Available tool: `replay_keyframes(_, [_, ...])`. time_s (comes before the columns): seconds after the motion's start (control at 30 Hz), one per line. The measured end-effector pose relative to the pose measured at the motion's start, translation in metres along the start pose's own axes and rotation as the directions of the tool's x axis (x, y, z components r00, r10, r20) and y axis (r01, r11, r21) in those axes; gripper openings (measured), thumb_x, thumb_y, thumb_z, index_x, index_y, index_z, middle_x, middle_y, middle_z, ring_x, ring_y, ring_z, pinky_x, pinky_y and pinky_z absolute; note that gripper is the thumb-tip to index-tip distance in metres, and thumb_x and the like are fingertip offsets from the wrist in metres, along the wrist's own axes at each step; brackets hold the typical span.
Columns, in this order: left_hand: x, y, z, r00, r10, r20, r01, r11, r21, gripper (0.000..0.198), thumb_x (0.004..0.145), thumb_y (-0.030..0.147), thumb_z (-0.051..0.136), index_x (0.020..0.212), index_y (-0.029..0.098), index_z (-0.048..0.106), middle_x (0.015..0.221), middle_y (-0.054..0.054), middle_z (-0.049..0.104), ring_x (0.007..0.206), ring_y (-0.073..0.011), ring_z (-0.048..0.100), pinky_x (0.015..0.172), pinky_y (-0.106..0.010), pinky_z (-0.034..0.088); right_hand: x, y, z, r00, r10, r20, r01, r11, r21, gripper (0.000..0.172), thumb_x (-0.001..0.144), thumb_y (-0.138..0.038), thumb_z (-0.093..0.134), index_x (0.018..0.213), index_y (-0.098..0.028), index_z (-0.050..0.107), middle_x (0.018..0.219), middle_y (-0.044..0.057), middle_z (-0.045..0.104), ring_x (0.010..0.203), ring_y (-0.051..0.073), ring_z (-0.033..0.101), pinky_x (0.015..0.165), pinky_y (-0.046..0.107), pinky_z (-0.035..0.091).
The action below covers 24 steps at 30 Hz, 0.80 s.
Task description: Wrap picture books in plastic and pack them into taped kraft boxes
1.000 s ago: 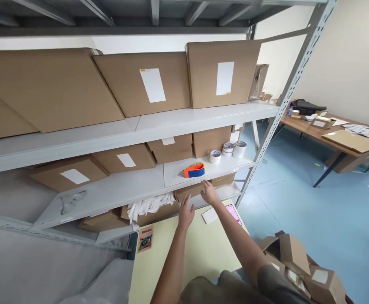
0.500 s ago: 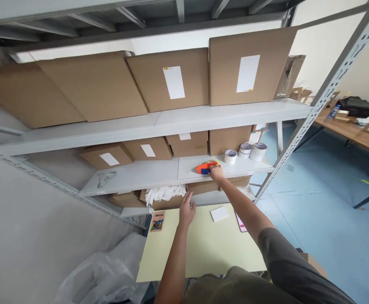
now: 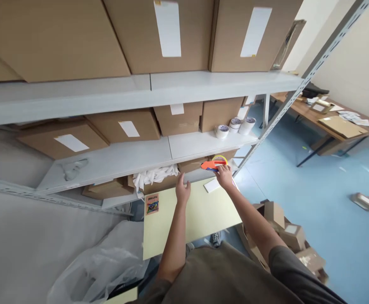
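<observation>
My right hand [image 3: 224,176] is closed round the lower end of an orange and blue tape dispenser [image 3: 210,164] with a yellow ring at its back. It holds the dispenser in the air, in front of the middle shelf and over the far edge of the pale yellow table [image 3: 197,215]. My left hand [image 3: 182,190] hovers over the table with thumb and fingers apart and nothing in it. Under and between the hands, a flat white box [image 3: 211,185] lies on the table. A small printed packet [image 3: 152,204] lies at the table's left corner.
Several white tape rolls [image 3: 222,131] stand on the middle shelf [image 3: 190,144] before cardboard boxes. White gloves or cloths [image 3: 154,175] hang from a box below. Clear plastic [image 3: 102,257] bulges at left. Cardboard boxes [image 3: 293,236] are heaped on the floor at right.
My right hand has lifted the tape dispenser off the middle shelf and brought it nearer. My left hand stays open over the table. The view has tilted down and shifted.
</observation>
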State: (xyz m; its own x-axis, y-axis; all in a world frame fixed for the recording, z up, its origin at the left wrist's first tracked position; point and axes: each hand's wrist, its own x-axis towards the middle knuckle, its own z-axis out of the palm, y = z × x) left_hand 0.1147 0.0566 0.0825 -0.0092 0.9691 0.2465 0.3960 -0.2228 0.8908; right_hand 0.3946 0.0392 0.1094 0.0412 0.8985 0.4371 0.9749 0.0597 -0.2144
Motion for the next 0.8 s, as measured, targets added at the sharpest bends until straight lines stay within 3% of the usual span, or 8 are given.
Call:
replay_keyframes(0.2, [-0.039, -0.019, 0.008, 0.985, -0.113, 0.134, 0.116, 0.993, -0.016, 0.054, 0.096, 0.021, 0.059, 0.151, 0.024, 0.059, 0.151, -0.013, 0.062, 0.136, -0.0288, 0.061, 0.103, -0.041, 0.059, -0.103, 0.0, 0.027, 0.97, 0.181, 0.162, -0.176, 0.983, -0.042, 0.018, 0.099, -0.024, 0.062, 0.114, -0.019, 0.069, 0.113, 0.015, 0.076, 0.113, 0.033, 0.058, 0.1, 0.043, 0.037])
replay_keyframes(0.3, [-0.064, -0.023, 0.007, 0.968, -0.156, 0.195, 0.157, 0.988, 0.01, 0.055, 0.098, 0.025, 0.059, 0.153, 0.026, 0.057, 0.154, -0.012, 0.06, 0.138, -0.0296, 0.06, 0.105, -0.043, 0.058, -0.14, 0.002, 0.039, 0.905, 0.284, 0.317, -0.275, 0.959, -0.074, 0.023, 0.096, -0.021, 0.062, 0.118, -0.016, 0.069, 0.124, 0.019, 0.074, 0.121, 0.034, 0.058, 0.102, 0.044, 0.037])
replay_keyframes(0.4, [-0.088, -0.025, 0.007, 0.949, -0.189, 0.252, 0.185, 0.982, 0.04, 0.054, 0.098, 0.027, 0.059, 0.153, 0.027, 0.058, 0.154, -0.011, 0.06, 0.137, -0.0297, 0.06, 0.105, -0.044, 0.058, -0.169, 0.01, 0.051, 0.81, 0.359, 0.464, -0.349, 0.931, -0.11, 0.03, 0.096, -0.02, 0.061, 0.123, -0.013, 0.069, 0.13, 0.021, 0.073, 0.128, 0.034, 0.057, 0.107, 0.045, 0.036])
replay_keyframes(0.53, [-0.12, -0.028, 0.013, 0.935, -0.221, 0.276, 0.207, 0.975, 0.08, 0.053, 0.098, 0.026, 0.06, 0.151, 0.027, 0.06, 0.154, -0.01, 0.061, 0.136, -0.0285, 0.061, 0.104, -0.043, 0.06, -0.199, 0.03, 0.07, 0.695, 0.431, 0.575, -0.446, 0.886, -0.125, 0.032, 0.096, -0.02, 0.061, 0.124, -0.01, 0.071, 0.127, 0.023, 0.074, 0.13, 0.036, 0.059, 0.109, 0.046, 0.037])
replay_keyframes(0.6, [-0.135, -0.03, 0.018, 0.93, -0.259, 0.26, 0.239, 0.965, 0.107, 0.052, 0.099, 0.026, 0.06, 0.15, 0.026, 0.061, 0.154, -0.011, 0.06, 0.137, -0.0289, 0.061, 0.103, -0.043, 0.06, -0.209, 0.041, 0.079, 0.662, 0.45, 0.599, -0.483, 0.868, -0.119, 0.032, 0.096, -0.022, 0.06, 0.123, -0.008, 0.072, 0.123, 0.024, 0.074, 0.128, 0.038, 0.061, 0.107, 0.048, 0.038])
replay_keyframes(0.7, [-0.154, -0.03, 0.031, 0.915, -0.315, 0.253, 0.287, 0.947, 0.142, 0.05, 0.099, 0.025, 0.06, 0.149, 0.025, 0.061, 0.153, -0.012, 0.061, 0.137, -0.0297, 0.061, 0.104, -0.044, 0.06, -0.216, 0.056, 0.087, 0.618, 0.454, 0.642, -0.492, 0.86, -0.134, 0.03, 0.094, -0.023, 0.064, 0.118, -0.008, 0.074, 0.117, 0.025, 0.076, 0.121, 0.039, 0.065, 0.102, 0.05, 0.044])
replay_keyframes(0.8, [-0.168, -0.026, 0.047, 0.902, -0.347, 0.257, 0.315, 0.936, 0.16, 0.05, 0.098, 0.023, 0.06, 0.148, 0.024, 0.062, 0.152, -0.012, 0.062, 0.137, -0.029, 0.061, 0.106, -0.045, 0.059, -0.212, 0.069, 0.085, 0.525, 0.407, 0.747, -0.466, 0.872, -0.147, 0.027, 0.088, -0.025, 0.072, 0.112, -0.015, 0.075, 0.111, 0.018, 0.078, 0.111, 0.035, 0.071, 0.099, 0.05, 0.049])
